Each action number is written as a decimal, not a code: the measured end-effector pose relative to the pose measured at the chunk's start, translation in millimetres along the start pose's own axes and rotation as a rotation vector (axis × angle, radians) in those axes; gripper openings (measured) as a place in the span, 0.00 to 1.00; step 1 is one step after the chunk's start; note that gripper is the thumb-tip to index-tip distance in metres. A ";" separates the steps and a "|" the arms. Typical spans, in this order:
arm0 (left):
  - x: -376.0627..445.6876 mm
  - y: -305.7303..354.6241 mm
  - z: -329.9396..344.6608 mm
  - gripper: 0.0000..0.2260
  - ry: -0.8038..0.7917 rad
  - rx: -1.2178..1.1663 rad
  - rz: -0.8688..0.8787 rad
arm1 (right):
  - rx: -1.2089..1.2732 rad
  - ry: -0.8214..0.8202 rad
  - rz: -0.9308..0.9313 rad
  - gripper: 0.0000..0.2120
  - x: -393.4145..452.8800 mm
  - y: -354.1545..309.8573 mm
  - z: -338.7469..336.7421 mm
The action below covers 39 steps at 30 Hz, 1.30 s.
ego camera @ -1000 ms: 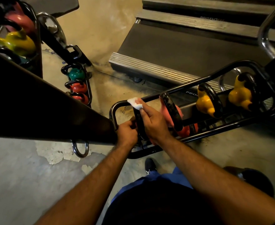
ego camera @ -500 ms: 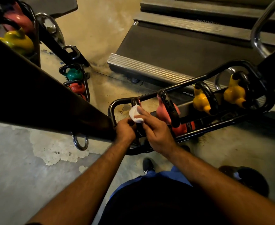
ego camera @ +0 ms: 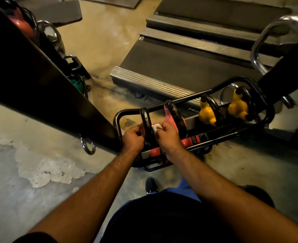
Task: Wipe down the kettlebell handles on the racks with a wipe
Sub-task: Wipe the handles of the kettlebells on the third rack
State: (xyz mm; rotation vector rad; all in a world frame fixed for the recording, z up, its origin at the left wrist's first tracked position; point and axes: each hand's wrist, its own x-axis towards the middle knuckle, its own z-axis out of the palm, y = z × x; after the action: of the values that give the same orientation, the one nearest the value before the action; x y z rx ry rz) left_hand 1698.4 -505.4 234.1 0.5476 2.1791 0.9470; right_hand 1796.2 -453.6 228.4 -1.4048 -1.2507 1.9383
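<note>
A low black tubular rack (ego camera: 220,87) on the floor holds pink and yellow kettlebells. At its left end stands a pink kettlebell (ego camera: 155,151) with a black handle (ego camera: 145,116). My right hand (ego camera: 168,137) presses a crumpled white wipe (ego camera: 156,127) against the right side of that handle, low down. Gripping the same handle from the left is my left hand (ego camera: 133,139). A second pink kettlebell (ego camera: 188,142) sits just right of my hands, then two yellow kettlebells (ego camera: 206,113), (ego camera: 238,106).
A thick black beam (ego camera: 39,85) crosses the left, with a steel ring (ego camera: 87,146) hanging under it. Behind it another rack holds a green kettlebell (ego camera: 76,83) and a pink one (ego camera: 22,25). A treadmill deck (ego camera: 179,67) lies beyond the rack. My shoe (ego camera: 150,185) is below.
My right hand has slid the wipe from the top of the handle down its side. The left hand has stayed on the handle. The view has tilted slightly.
</note>
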 end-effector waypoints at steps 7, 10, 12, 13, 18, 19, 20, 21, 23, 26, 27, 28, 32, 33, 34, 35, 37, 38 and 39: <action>1.8 -1.4 -0.3 0.09 0.008 0.016 -0.009 | -0.041 -0.019 0.127 0.13 -4.7 -12.1 0.1; 4.6 -4.3 0.0 0.09 0.012 0.033 -0.005 | -0.067 -0.149 0.176 0.18 -12.5 -25.8 -9.3; 6.6 -6.3 0.3 0.09 0.009 0.049 -0.004 | 0.088 -0.254 0.180 0.17 -16.2 -39.1 -17.6; 7.3 -7.4 0.4 0.09 0.008 0.054 -0.003 | 0.144 -0.290 0.198 0.20 -16.6 -47.4 -21.3; 6.6 -7.7 0.9 0.09 0.002 0.032 -0.012 | 0.062 -0.333 0.195 0.27 -14.7 -56.8 -18.2; 6.0 -8.4 0.4 0.09 -0.001 0.023 -0.004 | 0.029 -0.314 0.176 0.20 -17.7 -54.9 -15.0; 4.6 -8.4 -0.4 0.09 -0.011 0.012 0.010 | -0.031 -0.305 0.153 0.15 -18.1 -51.9 -12.8; 3.6 -8.2 -1.0 0.10 -0.026 0.001 0.030 | -0.081 -0.291 0.149 0.13 -17.6 -49.3 -11.8; 3.7 -11.0 -0.7 0.14 -0.048 -0.021 0.079 | -0.067 -0.195 0.183 0.20 -6.2 -44.9 -12.9; 5.8 -9.2 -2.4 0.16 -0.060 -0.060 0.059 | 0.082 -0.220 0.329 0.40 7.1 -57.5 -8.9; 7.1 -8.9 -2.8 0.15 -0.056 -0.053 0.038 | 0.089 -0.249 0.368 0.41 7.3 -64.1 -5.7; 7.9 -9.8 -2.9 0.14 -0.060 -0.045 0.023 | 0.091 -0.269 0.381 0.41 10.1 -68.5 -3.0; 7.4 -13.7 -1.6 0.14 -0.056 -0.073 0.004 | 0.240 -0.283 0.379 0.37 25.0 -83.5 15.0; 8.9 -15.3 -0.8 0.14 -0.044 -0.066 0.007 | 0.273 -0.267 0.389 0.35 27.8 -88.0 19.0; 10.5 -16.1 0.4 0.14 -0.034 -0.049 0.014 | 0.273 -0.248 0.391 0.33 27.0 -93.0 22.3; 11.4 -16.0 0.8 0.14 -0.026 -0.036 0.020 | 0.280 -0.227 0.391 0.32 28.3 -94.9 24.8; 11.5 -16.4 2.2 0.13 -0.004 -0.046 0.026 | 0.234 -0.228 0.365 0.33 28.7 -91.6 27.0; 11.7 -17.6 2.8 0.13 0.001 -0.076 0.028 | 0.180 -0.266 0.340 0.34 26.6 -87.6 25.6; 10.7 -18.4 2.8 0.12 -0.004 -0.115 0.021 | 0.128 -0.304 0.309 0.35 24.6 -81.5 24.0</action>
State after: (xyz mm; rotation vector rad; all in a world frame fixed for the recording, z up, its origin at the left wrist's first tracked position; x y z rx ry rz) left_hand 1691.3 -509.4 214.3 0.5172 2.1038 1.0745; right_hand 1752.4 -404.2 287.3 -1.3366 -1.0565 2.4709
